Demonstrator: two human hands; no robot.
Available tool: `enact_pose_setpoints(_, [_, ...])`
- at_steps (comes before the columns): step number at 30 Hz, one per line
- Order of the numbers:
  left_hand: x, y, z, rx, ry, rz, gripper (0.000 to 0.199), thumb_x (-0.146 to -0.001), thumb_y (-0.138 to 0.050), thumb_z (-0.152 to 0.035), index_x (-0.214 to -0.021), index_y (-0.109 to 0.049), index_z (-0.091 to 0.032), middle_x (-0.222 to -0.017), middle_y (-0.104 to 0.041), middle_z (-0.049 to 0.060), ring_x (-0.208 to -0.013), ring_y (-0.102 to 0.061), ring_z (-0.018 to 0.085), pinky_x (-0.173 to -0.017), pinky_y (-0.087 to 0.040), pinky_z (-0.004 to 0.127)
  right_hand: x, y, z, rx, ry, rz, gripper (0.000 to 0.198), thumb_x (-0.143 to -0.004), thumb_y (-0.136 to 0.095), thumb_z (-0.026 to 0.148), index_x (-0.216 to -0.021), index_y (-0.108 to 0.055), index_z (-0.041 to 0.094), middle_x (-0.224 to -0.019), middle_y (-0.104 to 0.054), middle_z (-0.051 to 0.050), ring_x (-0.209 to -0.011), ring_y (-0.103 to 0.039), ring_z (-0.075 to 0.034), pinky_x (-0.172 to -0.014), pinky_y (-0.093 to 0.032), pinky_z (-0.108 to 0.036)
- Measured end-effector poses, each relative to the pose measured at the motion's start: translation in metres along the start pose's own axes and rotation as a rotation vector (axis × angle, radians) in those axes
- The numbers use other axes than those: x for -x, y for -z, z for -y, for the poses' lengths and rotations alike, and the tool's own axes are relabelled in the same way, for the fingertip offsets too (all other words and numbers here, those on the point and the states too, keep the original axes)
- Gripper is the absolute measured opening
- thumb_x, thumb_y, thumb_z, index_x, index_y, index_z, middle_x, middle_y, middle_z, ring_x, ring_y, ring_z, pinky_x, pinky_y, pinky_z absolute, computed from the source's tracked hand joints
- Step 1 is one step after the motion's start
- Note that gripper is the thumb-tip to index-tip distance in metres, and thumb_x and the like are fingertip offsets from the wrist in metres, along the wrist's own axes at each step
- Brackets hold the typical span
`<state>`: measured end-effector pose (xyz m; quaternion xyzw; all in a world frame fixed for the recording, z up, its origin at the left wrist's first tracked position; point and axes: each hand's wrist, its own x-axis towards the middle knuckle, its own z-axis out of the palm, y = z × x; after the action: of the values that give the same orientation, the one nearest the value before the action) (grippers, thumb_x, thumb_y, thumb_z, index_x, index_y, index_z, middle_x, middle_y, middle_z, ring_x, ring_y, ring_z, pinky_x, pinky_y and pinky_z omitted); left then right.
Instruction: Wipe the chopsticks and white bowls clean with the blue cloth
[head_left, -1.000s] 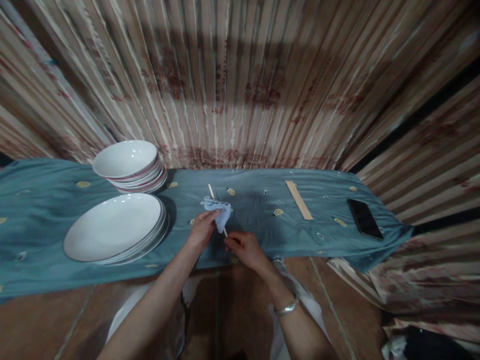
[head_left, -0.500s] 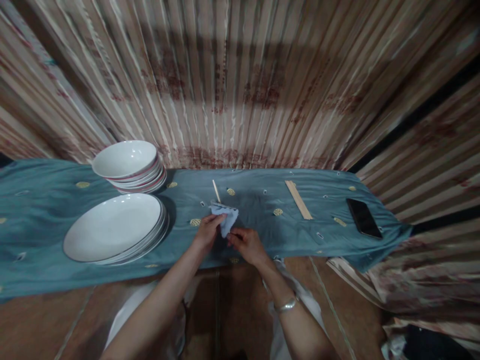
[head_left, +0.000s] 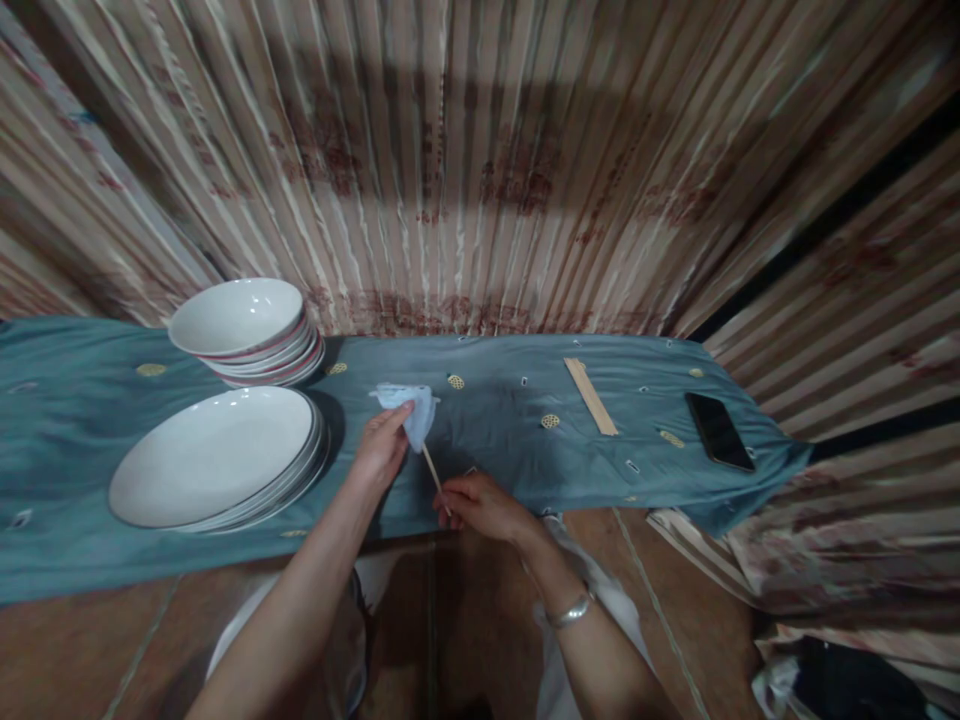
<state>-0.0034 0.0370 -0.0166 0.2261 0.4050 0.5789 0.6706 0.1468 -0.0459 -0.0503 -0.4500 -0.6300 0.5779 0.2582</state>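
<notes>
My left hand (head_left: pixel 381 442) pinches a light blue cloth (head_left: pixel 422 413), which is folded around the far part of a wooden chopstick (head_left: pixel 430 465). Below the cloth the chopstick shows bare, slanting down to my right hand (head_left: pixel 484 507), whose closed fingers grip its near end. Whether it is one chopstick or a pair held together I cannot tell. A row of similar wooden chopsticks (head_left: pixel 590 397) lies side by side on the tablecloth to the right of my hands.
On the left stand a stack of white bowls (head_left: pixel 244 318) and, nearer, a stack of white plates (head_left: pixel 214 460). A black phone (head_left: pixel 718 431) lies at the right end of the blue-green tablecloth (head_left: pixel 510 440). A striped curtain (head_left: pixel 480 180) hangs behind the table.
My right hand has moved down, drawing the chopstick's near end out below the cloth. My left hand and the cloth are slightly farther left. The chopstick's far end no longer sticks out above the cloth.
</notes>
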Motion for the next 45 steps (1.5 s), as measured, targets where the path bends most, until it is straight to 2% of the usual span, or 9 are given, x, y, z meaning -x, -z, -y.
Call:
enact_pose_setpoints(7, [0.0, -0.001, -0.003, 0.026, -0.004, -0.009, 0.014, -0.061, -0.079, -0.02, -0.066, -0.069, -0.012, -0.061, -0.069, 0.003, -0.059, -0.063, 0.013, -0.067, -0.052, 0.025, 0.002, -0.001, 0.001, -0.005, -0.007, -0.001, 0.028, -0.086, -0.052, 0.033, -0.067, -0.063, 0.015, -0.061, -0.063, 0.001, -0.05, -0.051, -0.006, -0.048, -0.039, -0.016])
enact_pose_setpoints(16, [0.01, -0.006, 0.013, -0.037, 0.053, 0.066, 0.021, -0.055, -0.082, -0.025, -0.064, -0.069, -0.011, -0.062, -0.068, 0.003, -0.059, -0.06, 0.012, -0.066, -0.046, 0.025, -0.001, 0.001, 0.002, -0.013, -0.053, -0.246, 0.026, -0.078, -0.063, 0.037, -0.063, -0.065, 0.015, -0.056, -0.063, 0.001, -0.046, -0.049, -0.007, -0.047, -0.037, -0.017])
enact_pose_setpoints(22, [0.016, -0.004, 0.033, -0.149, 0.069, 0.097, 0.024, -0.05, -0.082, -0.03, -0.06, -0.07, -0.012, -0.058, -0.067, 0.002, -0.054, -0.056, 0.012, -0.058, -0.041, 0.024, -0.002, 0.003, 0.006, 0.079, -0.025, -0.392, 0.021, -0.078, -0.063, 0.031, -0.062, -0.066, 0.017, -0.056, -0.064, 0.001, -0.05, -0.051, -0.008, -0.05, -0.037, -0.017])
enact_pose_setpoints(27, [0.015, -0.002, 0.036, -0.19, 0.064, 0.099, 0.027, -0.047, -0.083, -0.033, -0.06, -0.07, -0.014, -0.056, -0.066, 0.002, -0.053, -0.055, 0.012, -0.058, -0.042, 0.024, 0.005, 0.018, 0.005, 0.117, -0.009, -0.325, 0.027, -0.078, -0.062, 0.039, -0.065, -0.066, 0.016, -0.057, -0.062, 0.001, -0.053, -0.051, -0.008, -0.051, -0.037, -0.018])
enact_pose_setpoints(30, [0.017, -0.002, 0.035, -0.188, 0.076, 0.114, 0.028, -0.045, -0.084, -0.034, -0.059, -0.07, -0.015, -0.057, -0.067, 0.003, -0.055, -0.057, 0.013, -0.06, -0.043, 0.024, 0.008, 0.035, 0.0, 0.018, -0.018, -0.33, 0.033, -0.078, -0.059, 0.047, -0.07, -0.067, 0.016, -0.06, -0.064, 0.0, -0.051, -0.051, -0.009, -0.05, -0.039, -0.019])
enact_pose_setpoints(34, [0.025, -0.002, 0.041, -0.255, 0.164, 0.174, 0.028, -0.045, -0.085, -0.035, -0.058, -0.07, -0.015, -0.055, -0.066, 0.003, -0.05, -0.054, 0.012, -0.051, -0.04, 0.023, 0.005, 0.051, -0.006, -0.133, 0.048, -0.579, 0.035, -0.074, -0.061, 0.05, -0.074, -0.068, 0.016, -0.064, -0.065, 0.0, -0.055, -0.051, -0.01, -0.053, -0.04, -0.021])
enact_pose_setpoints(36, [0.031, -0.003, 0.047, -0.304, 0.223, 0.245, 0.03, -0.045, -0.084, -0.038, -0.059, -0.071, -0.015, -0.054, -0.065, 0.003, -0.046, -0.051, 0.011, -0.047, -0.037, 0.023, 0.003, 0.052, -0.007, -0.18, 0.08, -0.642, 0.035, -0.072, -0.063, 0.049, -0.078, -0.07, 0.016, -0.067, -0.066, 0.0, -0.061, -0.054, -0.012, -0.059, -0.042, -0.023])
enact_pose_setpoints(40, [0.042, -0.006, 0.057, -0.402, 0.28, 0.356, 0.031, -0.049, -0.082, -0.04, -0.062, -0.071, -0.013, -0.056, -0.065, 0.004, -0.048, -0.051, 0.011, -0.049, -0.036, 0.023, -0.002, 0.045, -0.001, -0.366, 0.096, -0.602, 0.033, -0.067, -0.068, 0.05, -0.076, -0.074, 0.018, -0.07, -0.069, 0.0, -0.067, -0.058, -0.014, -0.065, -0.043, -0.025])
enact_pose_setpoints(45, [0.045, -0.007, 0.058, -0.478, 0.286, 0.384, 0.032, -0.051, -0.08, -0.039, -0.065, -0.072, -0.011, -0.058, -0.065, 0.004, -0.052, -0.052, 0.012, -0.054, -0.037, 0.024, -0.005, 0.043, 0.004, -0.618, 0.073, -0.604, 0.027, -0.054, -0.079, 0.044, -0.067, -0.074, 0.02, -0.064, -0.068, 0.0, -0.059, -0.055, -0.012, -0.06, -0.042, -0.025])
